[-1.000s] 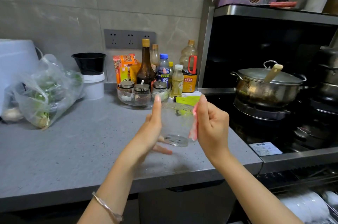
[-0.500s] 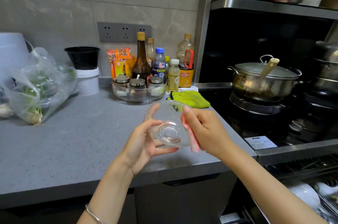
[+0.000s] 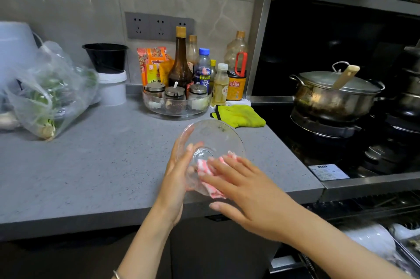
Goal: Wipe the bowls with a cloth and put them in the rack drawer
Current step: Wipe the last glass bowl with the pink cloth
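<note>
Bowl (image 3: pixel 213 135) above counter (image 3: pixel 91 165) edge; bottles (image 3: pixel 180 60) behind; pot (image 3: pixel 329 96) on stove (image 3: pixel 322 129) right; bag (image 3: pixel 45 101) left

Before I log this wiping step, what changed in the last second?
The glass bowl tipped from upright to base toward the camera. The right hand went from pinching the pink cloth at the rim to pressing it flat on the bowl's outside. The left hand keeps its grip on the bowl; the countertop things stayed put.

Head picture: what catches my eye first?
A clear round glass bowl, tilted above the grey counter, is held by the left hand while the right hand presses a pink-and-white striped cloth against it. At right, a lidded steel pot sits on the black stove.
</note>
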The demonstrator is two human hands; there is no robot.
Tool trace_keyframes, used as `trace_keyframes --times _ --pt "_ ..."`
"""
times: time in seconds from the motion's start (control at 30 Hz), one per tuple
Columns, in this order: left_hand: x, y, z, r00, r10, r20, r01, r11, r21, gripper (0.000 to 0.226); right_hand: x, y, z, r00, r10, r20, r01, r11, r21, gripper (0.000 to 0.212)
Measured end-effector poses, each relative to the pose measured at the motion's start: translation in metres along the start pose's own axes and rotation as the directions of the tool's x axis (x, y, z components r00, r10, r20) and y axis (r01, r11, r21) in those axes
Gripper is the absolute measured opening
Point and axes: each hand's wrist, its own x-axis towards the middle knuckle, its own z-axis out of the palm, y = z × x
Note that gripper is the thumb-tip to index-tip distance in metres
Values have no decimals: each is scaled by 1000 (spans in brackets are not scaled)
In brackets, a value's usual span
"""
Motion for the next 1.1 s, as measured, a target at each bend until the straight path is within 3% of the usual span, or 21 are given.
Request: trace_keyframes --times 0.03,0.17,0.3,0.4,0.53,0.63,0.8,0.97,1.03,1.1 --pt "-2 -3 1 1000 18 -18 -18 1000 10 47 -2 -6 7 999 3 -35 -3 1000 -22 50" --pt "-4 -10 10 999 28 -28 -29 999 -25 37 7 -36 23 984 54 -171 -27 987 156 54" --pt "-2 -1 2 1000 28 1 -28 999 17 41 3 -23 30 956 -14 -294 46 994 102 48" --pt "-2 7 -5 998 61 14 -62 993 105 46 -5 -4 25 930 -96 -355 81 995 -57 42" --pt "-4 0 8 997 81 13 -80 995 -52 41 13 -22 19 867 -93 -490 58 995 -87 38" --pt "-3 -1 10 1000 7 5 -6 990 -142 40 15 -30 28 870 -83 -486 52 996 -77 43" --pt "2 13 -8 997 17 72 -23 997 78 41 2 -2 27 887 -186 -422 70 959 -275 38" --pt "-2 -7 10 992 121 20 -122 993 9 41 18 -23 30 837 -64 -544 8 995 -104 34" --pt "-1 -4 8 997 79 20 -78 996 -49 36 18 -21 30 849 -86 -521 40 994 -99 36" --pt "2 6 -2 999 23 42 -24 1000 8 36 13 -10 27 870 -162 -466 93 981 -168 36"
